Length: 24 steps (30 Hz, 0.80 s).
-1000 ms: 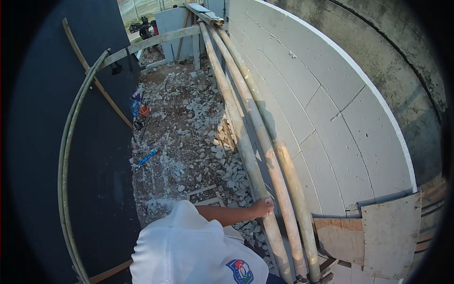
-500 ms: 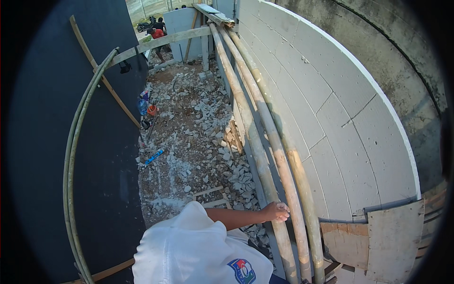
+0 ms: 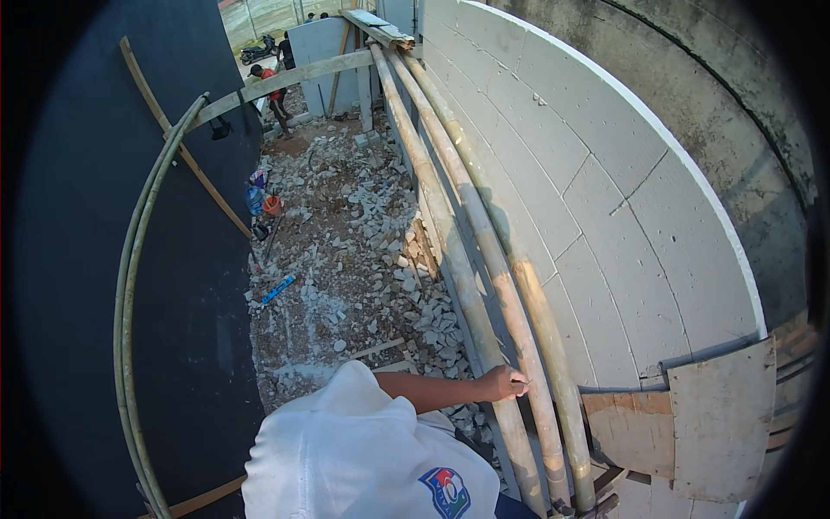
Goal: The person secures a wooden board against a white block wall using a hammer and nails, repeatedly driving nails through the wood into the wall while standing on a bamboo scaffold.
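My left hand (image 3: 504, 383) reaches across from the white sleeve (image 3: 354, 389) with its fingers closed in a pinch. Something small and thin seems to poke out at the fingertips, too small to name. The hand is over the left bamboo pole (image 3: 456, 251), close to the middle bamboo pole (image 3: 490, 238); whether it touches either one I cannot tell. A third bamboo pole (image 3: 538, 311) runs alongside, nearest the block wall. My right hand does not show.
A pale block wall (image 3: 605, 233) rises on the right, above wooden boards (image 3: 722, 424). Rubble (image 3: 372, 233) covers the ground below, with a blue level (image 3: 278, 290) and an orange bucket (image 3: 271, 205). Bamboo poles (image 3: 130, 285) bend along the dark wall. A person in red (image 3: 272, 91) stands far off.
The view has shifted slightly, so the poles and wall sit a little further left. My left hand stays closed near the poles, turned somewhat. The distant person in red has changed posture.
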Each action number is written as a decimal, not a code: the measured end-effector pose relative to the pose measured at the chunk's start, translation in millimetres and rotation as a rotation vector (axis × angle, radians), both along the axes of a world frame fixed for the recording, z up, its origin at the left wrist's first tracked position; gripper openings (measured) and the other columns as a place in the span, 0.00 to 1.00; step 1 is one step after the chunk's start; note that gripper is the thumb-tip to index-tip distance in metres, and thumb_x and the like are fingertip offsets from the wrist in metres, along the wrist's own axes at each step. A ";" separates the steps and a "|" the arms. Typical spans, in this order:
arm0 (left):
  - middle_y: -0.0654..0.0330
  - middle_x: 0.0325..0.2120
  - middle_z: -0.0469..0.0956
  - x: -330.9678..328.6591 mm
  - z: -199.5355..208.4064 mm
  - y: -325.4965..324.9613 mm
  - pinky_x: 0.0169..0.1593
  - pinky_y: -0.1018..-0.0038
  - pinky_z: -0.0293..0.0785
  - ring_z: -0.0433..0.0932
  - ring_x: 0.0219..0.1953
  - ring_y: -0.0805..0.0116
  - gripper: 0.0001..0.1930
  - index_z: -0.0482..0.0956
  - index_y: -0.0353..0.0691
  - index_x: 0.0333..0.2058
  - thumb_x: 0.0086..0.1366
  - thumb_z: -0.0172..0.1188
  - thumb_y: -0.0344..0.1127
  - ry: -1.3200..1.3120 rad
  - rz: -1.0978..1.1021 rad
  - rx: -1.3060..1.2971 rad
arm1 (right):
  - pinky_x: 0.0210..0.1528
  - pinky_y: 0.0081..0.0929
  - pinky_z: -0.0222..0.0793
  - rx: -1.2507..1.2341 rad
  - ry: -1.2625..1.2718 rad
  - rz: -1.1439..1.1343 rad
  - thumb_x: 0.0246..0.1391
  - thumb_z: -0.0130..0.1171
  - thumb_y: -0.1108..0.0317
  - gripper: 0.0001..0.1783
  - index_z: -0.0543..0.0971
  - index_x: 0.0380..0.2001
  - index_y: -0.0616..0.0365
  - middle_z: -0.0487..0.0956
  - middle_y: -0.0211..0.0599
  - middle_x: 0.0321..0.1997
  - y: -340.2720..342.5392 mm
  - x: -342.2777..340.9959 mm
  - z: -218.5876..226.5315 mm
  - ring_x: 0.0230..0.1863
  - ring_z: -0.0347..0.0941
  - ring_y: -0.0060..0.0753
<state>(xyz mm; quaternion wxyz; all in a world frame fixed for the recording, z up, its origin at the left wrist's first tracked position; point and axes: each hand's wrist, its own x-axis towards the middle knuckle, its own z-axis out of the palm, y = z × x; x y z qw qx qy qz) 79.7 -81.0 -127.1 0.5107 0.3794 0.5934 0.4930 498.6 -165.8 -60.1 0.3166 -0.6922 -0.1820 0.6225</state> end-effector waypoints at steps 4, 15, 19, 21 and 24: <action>0.65 0.26 0.78 14.5 31.1 25.7 0.35 0.77 0.73 0.76 0.27 0.77 0.16 0.80 0.35 0.40 0.61 0.59 0.42 -0.171 0.065 0.008 | 0.18 0.28 0.67 0.005 0.005 0.005 0.63 0.49 0.59 0.08 0.70 0.39 0.48 0.71 0.30 0.22 -0.4 3.5 -3.4 0.18 0.67 0.29; 0.61 0.23 0.78 76.4 104.6 107.3 0.32 0.72 0.72 0.76 0.24 0.74 0.06 0.76 0.37 0.29 0.57 0.58 0.33 0.144 -0.198 0.382 | 0.20 0.29 0.68 0.025 0.013 0.030 0.63 0.49 0.57 0.09 0.71 0.41 0.48 0.72 0.31 0.23 -7.3 16.6 -11.0 0.20 0.68 0.30; 0.60 0.21 0.78 100.6 126.5 114.2 0.33 0.71 0.72 0.77 0.26 0.71 0.07 0.77 0.37 0.30 0.57 0.58 0.34 0.100 -0.306 0.333 | 0.20 0.30 0.68 0.034 0.016 0.019 0.63 0.49 0.57 0.10 0.72 0.41 0.47 0.73 0.31 0.23 -17.6 17.9 -16.1 0.20 0.69 0.30; 0.59 0.20 0.77 120.3 122.9 134.2 0.33 0.71 0.72 0.76 0.26 0.70 0.09 0.77 0.37 0.31 0.57 0.59 0.37 0.154 -0.315 0.422 | 0.20 0.30 0.69 0.058 0.020 -0.003 0.63 0.49 0.56 0.10 0.72 0.42 0.47 0.73 0.31 0.23 -27.5 19.9 -22.5 0.20 0.69 0.30; 0.57 0.20 0.76 155.2 137.6 165.0 0.32 0.69 0.70 0.75 0.25 0.67 0.13 0.78 0.38 0.34 0.58 0.61 0.42 0.297 -0.354 0.516 | 0.25 0.33 0.71 0.211 -0.033 -0.063 0.62 0.49 0.55 0.11 0.77 0.38 0.46 0.76 0.33 0.25 -37.6 3.6 -22.3 0.25 0.73 0.32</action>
